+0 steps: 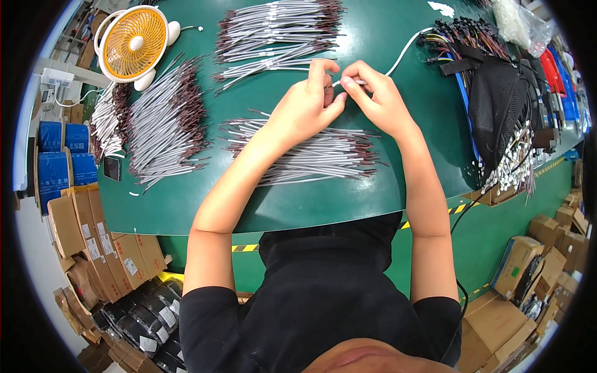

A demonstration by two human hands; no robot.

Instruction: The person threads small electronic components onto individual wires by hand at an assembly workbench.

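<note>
A thin white cord [405,53] runs over the green table [429,155] from the back right to my hands. My right hand [379,102] is closed on it, thumb and index finger pinching near its end. Close beside it, my left hand [305,109] has curled fingers at the short white bit that shows between the two hands; its thumb stands off, and the fingers partly hide what they grip. Below my hands lies a bundle of grey cables [311,158] with dark brown wire ends, partly covered by my left forearm. A further stack of grey cables [273,28] lies beyond my hands.
More grey cables [165,124] and short white-ended wires [111,118] lie left, near a yellow-white fan [135,43] and a phone [112,168]. Right, a black mesh bag [497,105] sits among wire harnesses [466,34]. Cardboard boxes [102,248] stand beside the table.
</note>
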